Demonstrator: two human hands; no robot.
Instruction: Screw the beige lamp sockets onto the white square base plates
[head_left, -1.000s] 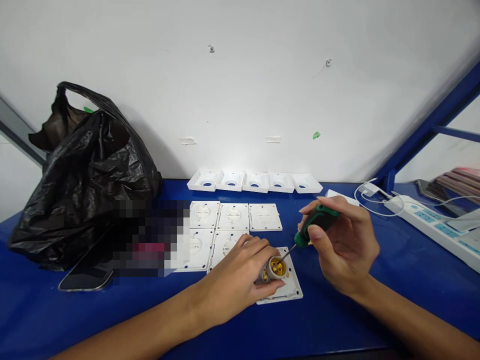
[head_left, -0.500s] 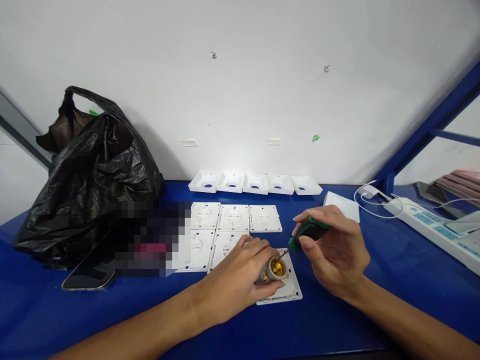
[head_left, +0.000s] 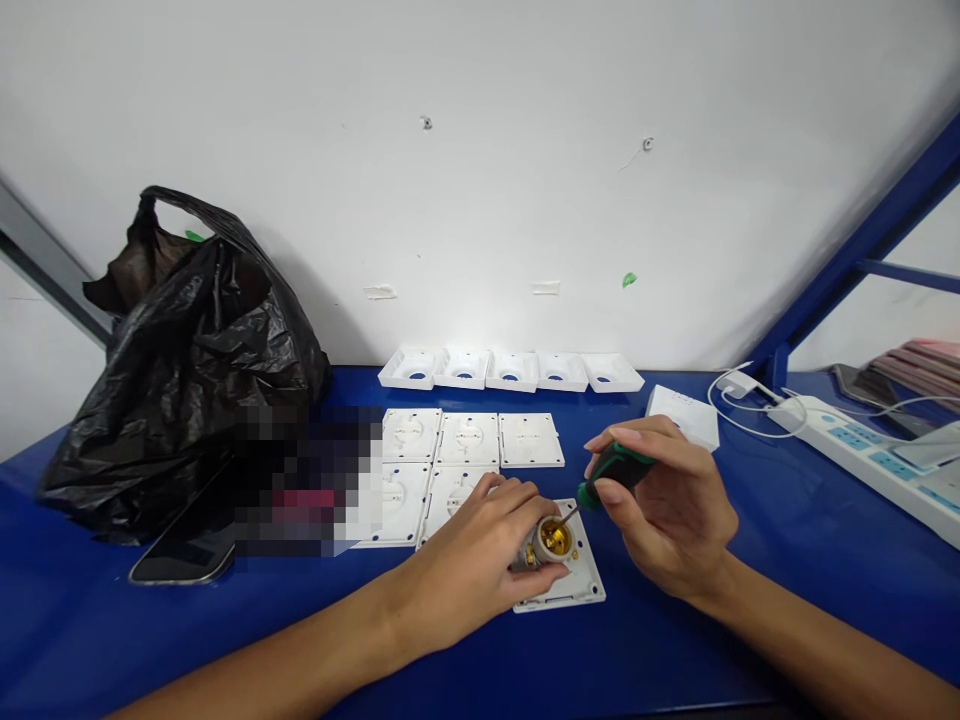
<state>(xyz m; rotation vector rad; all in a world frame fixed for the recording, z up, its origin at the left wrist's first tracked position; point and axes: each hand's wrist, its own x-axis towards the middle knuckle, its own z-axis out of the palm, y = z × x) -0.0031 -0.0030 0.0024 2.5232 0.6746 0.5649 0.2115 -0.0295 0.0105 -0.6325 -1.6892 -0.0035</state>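
Note:
My left hand is closed round a grey lamp socket with a brass-coloured inside. The socket rests on a square white plastic plate with small holes near its corners. In my right hand is a green and black screwdriver, gripped between thumb and fingers. Its thin shaft slants down to the left, with the tip inside the socket's mouth. Exactly what the tip touches is too small to make out. Behind my left hand lie several similar white plates, partly covered by it.
Several white dished covers line the wall. At left stand a black plastic bag and a phone beside a blurred-out patch. On the right are a white box, a power strip with cables and a blue frame post.
The screwdriver handle has turned slightly in my right hand, and the fingers have shifted a little. My left hand and the socket stay in place. The view has tilted slightly.

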